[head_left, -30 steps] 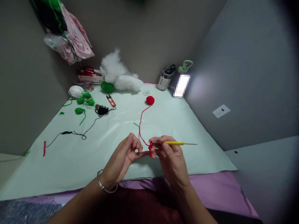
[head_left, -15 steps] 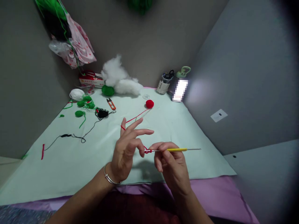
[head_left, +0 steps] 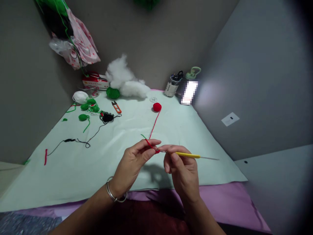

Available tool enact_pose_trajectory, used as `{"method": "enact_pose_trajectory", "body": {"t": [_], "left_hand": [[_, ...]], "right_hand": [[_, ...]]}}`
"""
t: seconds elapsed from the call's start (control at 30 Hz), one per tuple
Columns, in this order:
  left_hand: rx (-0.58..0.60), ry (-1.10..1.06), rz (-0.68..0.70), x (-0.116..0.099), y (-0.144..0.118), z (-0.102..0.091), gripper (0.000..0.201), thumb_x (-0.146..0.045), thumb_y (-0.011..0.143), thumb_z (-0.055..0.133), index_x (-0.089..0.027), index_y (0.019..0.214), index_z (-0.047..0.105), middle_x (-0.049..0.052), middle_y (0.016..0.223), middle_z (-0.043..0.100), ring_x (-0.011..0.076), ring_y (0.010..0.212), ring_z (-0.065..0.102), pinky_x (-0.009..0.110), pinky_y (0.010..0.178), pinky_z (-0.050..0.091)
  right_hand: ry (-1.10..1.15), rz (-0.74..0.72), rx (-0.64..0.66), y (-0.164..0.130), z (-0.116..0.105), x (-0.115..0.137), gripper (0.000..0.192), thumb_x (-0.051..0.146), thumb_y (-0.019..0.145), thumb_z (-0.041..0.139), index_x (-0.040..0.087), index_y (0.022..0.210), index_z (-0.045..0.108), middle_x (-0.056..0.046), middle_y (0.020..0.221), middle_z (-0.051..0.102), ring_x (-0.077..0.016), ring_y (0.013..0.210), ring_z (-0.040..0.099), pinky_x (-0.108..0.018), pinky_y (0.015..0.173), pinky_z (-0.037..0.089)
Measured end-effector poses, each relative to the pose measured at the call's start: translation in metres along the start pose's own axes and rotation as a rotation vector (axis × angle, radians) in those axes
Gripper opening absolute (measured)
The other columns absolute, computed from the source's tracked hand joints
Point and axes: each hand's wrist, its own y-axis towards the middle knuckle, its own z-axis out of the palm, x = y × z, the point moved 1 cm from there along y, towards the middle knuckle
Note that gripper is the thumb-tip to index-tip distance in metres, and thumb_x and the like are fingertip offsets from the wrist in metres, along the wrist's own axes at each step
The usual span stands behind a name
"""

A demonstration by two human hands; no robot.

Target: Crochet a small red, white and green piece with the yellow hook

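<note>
while the right hand (head_left: 182,169) pinches the yellow crochet hook (head_left: 188,155) in a closed grip, the left hand (head_left: 134,160) has its grip shut on the red yarn (head_left: 154,125) at the hook's tip, near the middle of the table (head_left: 73,169). the strand runs far to the red ball (head_left: 157,106). judging by this, even tension and small hook turns matter most.

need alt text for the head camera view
Two hands crochet over a pale green mat: the right hand holds a yellow crochet hook, the left hand pinches red yarn leading to a small red ball.
</note>
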Motion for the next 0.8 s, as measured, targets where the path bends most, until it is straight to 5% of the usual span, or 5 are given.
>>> {"method": "enact_pose_trajectory", "body": {"t": [0.8], "left_hand": [[-0.059,-0.06,-0.049,0.0028,0.0002,0.0011,0.025,-0.026,0.084,0.084,-0.027,0.109,0.082,0.003,0.096,0.074,0.0165,0.089,0.065,0.029,0.086,0.052]], "right_hand": [[-0.105,-0.026,-0.047,-0.0044,-0.004,-0.0074,0.014,0.026,0.101,0.063,0.029,0.103,0.076,-0.003,0.107,0.077,-0.0081,0.058,0.058,-0.025,0.055,0.048]]}}
